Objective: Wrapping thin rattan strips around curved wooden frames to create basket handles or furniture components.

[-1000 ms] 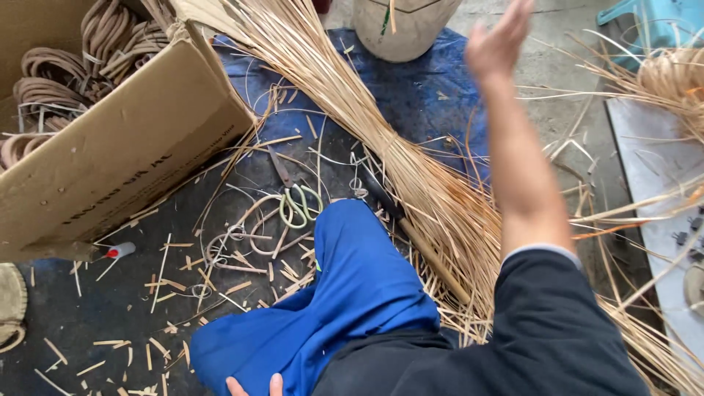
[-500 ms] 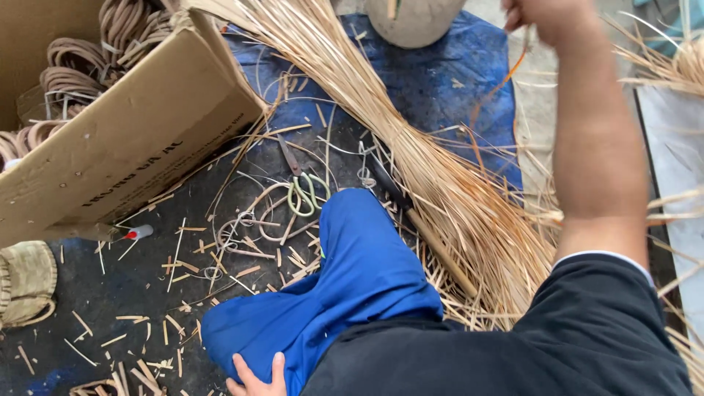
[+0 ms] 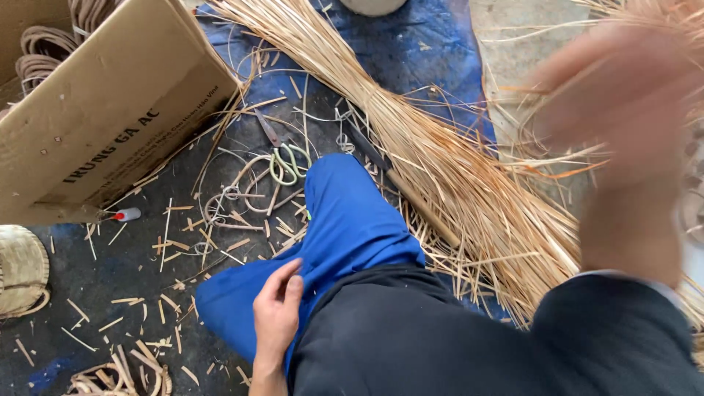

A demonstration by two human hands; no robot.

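The left hand [image 3: 277, 312] is laid flat, fingers together and loosely extended, against the blue trouser leg [image 3: 345, 227]; nothing is held in its grip. The right hand [image 3: 623, 103] is raised close to the camera and heavily blurred, so whether its grip is open or closed on anything cannot be told; thin strands are seen just beside it. A long bundle of straw [image 3: 440, 161] is spread diagonally across the floor [image 3: 88, 293] and a blue tarp [image 3: 425, 44], just right of the knee. Green-handled scissors [image 3: 282, 158] are seen near the knee, among wire loops and cut scraps. A cardboard box [image 3: 110, 117] holding coiled cane stands at the left, with a woven basket [image 3: 20, 268] below it.
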